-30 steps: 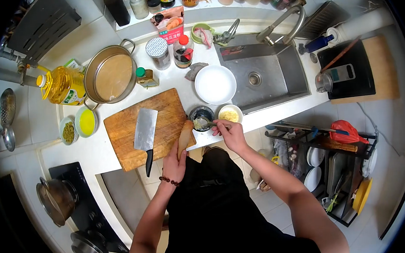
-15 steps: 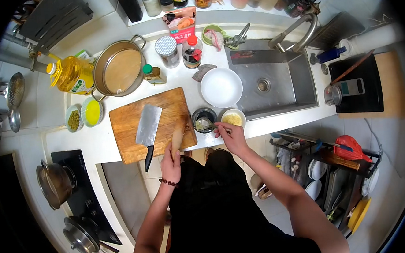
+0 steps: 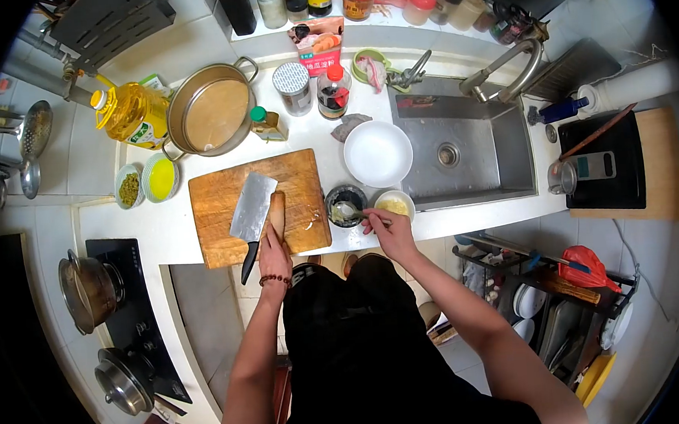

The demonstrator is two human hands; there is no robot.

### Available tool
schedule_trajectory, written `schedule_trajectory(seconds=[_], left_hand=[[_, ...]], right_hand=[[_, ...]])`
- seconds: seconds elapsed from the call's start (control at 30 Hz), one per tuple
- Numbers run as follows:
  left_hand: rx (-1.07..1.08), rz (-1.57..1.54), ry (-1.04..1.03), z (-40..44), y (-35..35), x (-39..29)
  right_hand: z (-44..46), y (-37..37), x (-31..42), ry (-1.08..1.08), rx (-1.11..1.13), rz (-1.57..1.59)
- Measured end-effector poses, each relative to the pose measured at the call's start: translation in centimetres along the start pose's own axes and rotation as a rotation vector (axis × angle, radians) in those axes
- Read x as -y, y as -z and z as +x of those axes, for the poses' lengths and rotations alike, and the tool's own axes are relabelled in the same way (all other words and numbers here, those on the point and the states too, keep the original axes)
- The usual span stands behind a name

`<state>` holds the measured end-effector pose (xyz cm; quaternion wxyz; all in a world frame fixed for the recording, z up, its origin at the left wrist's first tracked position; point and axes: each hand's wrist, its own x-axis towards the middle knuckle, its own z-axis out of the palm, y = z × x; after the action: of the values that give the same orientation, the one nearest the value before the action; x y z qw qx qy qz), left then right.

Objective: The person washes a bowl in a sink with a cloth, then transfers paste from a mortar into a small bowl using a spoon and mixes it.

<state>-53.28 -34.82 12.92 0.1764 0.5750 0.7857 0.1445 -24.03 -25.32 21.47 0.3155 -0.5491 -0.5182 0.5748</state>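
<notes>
My left hand is closed round the lower end of a wooden pestle, which lies over the cutting board beside the cleaver. The cleaver's black handle juts past the board's front edge. In my right hand is a metal spoon, its bowl inside a dark mortar with some pale mash in it. Right of the mortar, partly behind my right fingers, stands a small white bowl of minced garlic. Small pale bits lie on the board.
A white bowl stands behind the mortar, left of the sink. A large pot, an oil bottle, a soy sauce bottle and a tin line the back. The stove is at left.
My left hand has moved left with the pestle, from the board's right edge to beside the cleaver. The spoon stays in the mortar in my right hand. The view has shifted slightly.
</notes>
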Motion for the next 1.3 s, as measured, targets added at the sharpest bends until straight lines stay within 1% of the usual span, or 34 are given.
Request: schedule_trajectory(seconds=[0.07, 0.13, 0.27, 0.33, 0.37, 0.43, 0.47, 0.5, 0.57, 0.6, 0.63, 0.7, 0.87, 1.03, 1.3], left_hand=[[0.000, 0.000, -0.004, 0.3, 0.8, -0.5], [0.052, 0.037, 0.033, 0.8, 2.4, -1.4], [0.030, 0.038, 0.047, 1.0, 2.7, -1.6], [-0.152, 0.040, -0.074, 1.1, 2.9, -2.0], [-0.151, 0.040, -0.081, 1.4, 2.7, -2.3], [-0.253, -0.300, -0.273, 2.0, 2.4, -4.4], [-0.157, -0.406, -0.230, 1.9, 2.6, -6.0], [-0.156, -0.404, -0.230, 2.2, 3.1, -7.5], [-0.006, -0.478, -0.250, 2.8, 3.4, -9.6], [-0.045, -0.490, -0.274, 3.3, 3.1, -10.1], [-0.041, -0.492, -0.275, 3.7, 2.8, -10.0], [0.090, -0.528, -0.279, 4.4, 2.4, -9.7], [0.156, -0.517, -0.309, 4.8, 1.9, -9.7], [0.126, -0.556, -0.297, 5.1, 0.9, -9.6], [0.152, -0.535, -0.250, 5.7, 1.0, -9.8]], right_hand=[[-0.1, 0.0, -0.1, -0.008, 0.001, 0.010], [0.0, 0.1, -0.4, -0.016, -0.002, 0.022], [-0.1, 0.2, -0.3, -0.010, -0.002, 0.015], [0.0, 0.2, -0.2, -0.018, -0.009, 0.007], [-0.1, 0.2, -0.3, 0.007, -0.007, -0.002], [-0.3, 0.1, -0.5, 0.027, -0.007, -0.006], [-0.3, 0.2, -0.5, 0.037, -0.005, -0.024], [-0.3, 0.2, -0.4, 0.048, -0.004, -0.043], [-0.4, 0.2, -0.7, 0.052, -0.007, -0.024], [-0.4, 0.2, -0.6, 0.057, -0.010, -0.006], [-0.5, 0.3, -0.6, 0.055, -0.013, -0.006], [-0.4, 0.4, -0.3, 0.030, 0.001, 0.001], [-0.5, 0.3, -0.2, 0.044, 0.002, -0.020], [-1.0, 0.5, 1.0, 0.053, 0.009, -0.029], [-0.9, 0.7, 0.6, 0.080, 0.021, -0.038]])
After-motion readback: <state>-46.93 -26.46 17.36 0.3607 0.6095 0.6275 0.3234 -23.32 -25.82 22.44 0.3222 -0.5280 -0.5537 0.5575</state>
